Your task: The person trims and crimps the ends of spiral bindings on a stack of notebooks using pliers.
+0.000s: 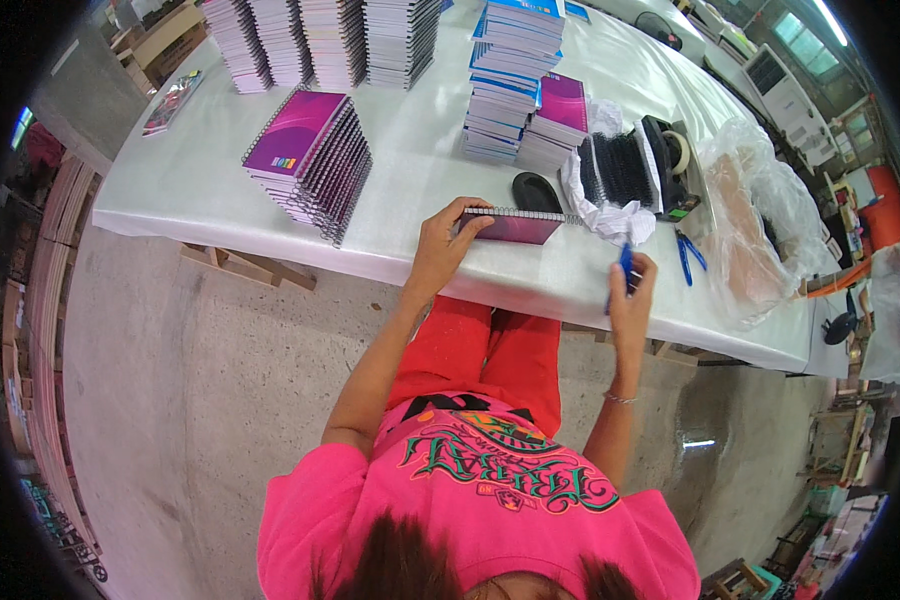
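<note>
Two hands on one notebook (518, 228); positions below are relative to it. Best read: coil is threaded, step is finishing its end. Next move calls for steadying the spine, bringing the tool to the coil tail, and not nicking the cover.

Left to right:
- Well left and farther back: stack of purple notebooks (308, 160), coil-bound.
- At its left end: left hand (440, 245) grips the corner, thumb on the near cover, forearm angled up and right.
- Notebook itself: near the table (190, 190) edge, spine up, wire coil (530, 213) running past its right end.
- Just behind: black oval object (537, 192).
- Behind-right: bundle of black coils (620, 170) with crumpled white paper (620, 222).
- Right and nearer: right hand (632, 300) wrapped round a blue-handled tool (626, 262), probably cutters, nose up, apart from the notebook. Can't tell if the jaws are open.
- Farther right: blue pliers (688, 257), lying loose.
</note>
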The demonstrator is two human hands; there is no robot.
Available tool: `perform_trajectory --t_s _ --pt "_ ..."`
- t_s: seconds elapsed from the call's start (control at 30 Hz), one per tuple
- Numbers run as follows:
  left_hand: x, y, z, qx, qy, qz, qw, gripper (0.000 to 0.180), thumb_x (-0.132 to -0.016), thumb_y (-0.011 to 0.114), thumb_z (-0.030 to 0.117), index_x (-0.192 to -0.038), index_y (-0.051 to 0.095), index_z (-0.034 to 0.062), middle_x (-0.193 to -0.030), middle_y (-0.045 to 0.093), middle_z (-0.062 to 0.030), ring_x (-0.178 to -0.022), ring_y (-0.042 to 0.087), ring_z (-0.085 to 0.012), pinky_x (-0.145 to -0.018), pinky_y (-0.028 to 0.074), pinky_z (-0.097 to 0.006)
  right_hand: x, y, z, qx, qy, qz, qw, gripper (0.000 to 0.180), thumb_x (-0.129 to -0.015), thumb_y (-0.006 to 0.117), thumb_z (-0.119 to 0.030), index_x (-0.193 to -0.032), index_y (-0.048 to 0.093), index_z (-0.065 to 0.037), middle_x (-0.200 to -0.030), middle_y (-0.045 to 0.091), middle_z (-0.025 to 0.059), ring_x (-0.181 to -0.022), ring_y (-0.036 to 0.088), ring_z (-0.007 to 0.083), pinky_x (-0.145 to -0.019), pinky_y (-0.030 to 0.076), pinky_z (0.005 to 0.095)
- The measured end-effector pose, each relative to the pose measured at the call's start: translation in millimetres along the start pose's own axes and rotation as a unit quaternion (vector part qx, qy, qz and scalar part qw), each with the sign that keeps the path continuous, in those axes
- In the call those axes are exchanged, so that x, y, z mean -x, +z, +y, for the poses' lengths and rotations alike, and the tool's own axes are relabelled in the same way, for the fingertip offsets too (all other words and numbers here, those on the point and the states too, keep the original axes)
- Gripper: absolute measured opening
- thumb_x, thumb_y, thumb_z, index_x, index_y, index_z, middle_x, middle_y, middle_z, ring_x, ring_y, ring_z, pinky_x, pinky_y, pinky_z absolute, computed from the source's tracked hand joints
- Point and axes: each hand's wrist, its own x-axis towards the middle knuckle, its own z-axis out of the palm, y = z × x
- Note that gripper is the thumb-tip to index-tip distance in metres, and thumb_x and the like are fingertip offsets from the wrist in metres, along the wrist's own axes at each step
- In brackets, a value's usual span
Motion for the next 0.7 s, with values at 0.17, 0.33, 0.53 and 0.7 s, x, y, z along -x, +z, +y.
perform_trajectory --t_s 0.17,0.33,0.53,0.7 --pt "-2.6 -8.1 -0.4 -0.037 -0.006 -0.043 0.998 0.021 -0.09 0.067 0.006 -0.109 0.066 -0.0002 -0.094 0.071 -0.0037 -0.084 0.064 -0.0084 -0.075 0.051 -0.023 43.7 67.7 -51.3 0.026 -0.166 -0.073 0.983 0.05 -0.08 0.075 -0.014 -0.125 0.054 -0.004 -0.108 0.055 0.0127 -0.095 0.057 0.0248 -0.081 0.049 0.0343" --pt "-2.3 -6.8 3.1 0.017 -0.017 -0.047 0.999 0.02 -0.09 0.06 -0.001 -0.109 0.067 -0.0016 -0.096 0.072 -0.0065 -0.089 0.068 -0.0112 -0.076 0.053 -0.024 58.6 104.8 -59.6 0.1 -0.237 -0.074 0.963 0.054 -0.076 0.075 -0.012 -0.126 0.056 -0.004 -0.11 0.057 0.0143 -0.096 0.06 0.0292 -0.079 0.051 0.037" --pt "1.4 -7.3 -0.1 0.046 -0.019 -0.037 0.998 0.026 -0.09 0.052 -0.005 -0.112 0.066 -0.0028 -0.097 0.072 -0.0094 -0.097 0.07 -0.0144 -0.08 0.054 -0.024 58.7 117.0 -51.8 0.106 -0.248 -0.064 0.961 0.053 -0.076 0.076 -0.013 -0.125 0.057 -0.004 -0.109 0.057 0.0146 -0.098 0.061 0.0319 -0.082 0.05 0.0394" --pt "4.2 -6.7 1.9 0.049 -0.031 -0.022 0.998 0.026 -0.09 0.052 -0.005 -0.112 0.067 -0.0026 -0.096 0.073 -0.011 -0.096 0.07 -0.0149 -0.08 0.054 -0.025 58.7 119.6 -49.1 0.093 -0.259 -0.06 0.959 0.054 -0.077 0.075 -0.015 -0.126 0.056 -0.005 -0.111 0.057 0.0166 -0.098 0.061 0.0349 -0.082 0.051 0.042"
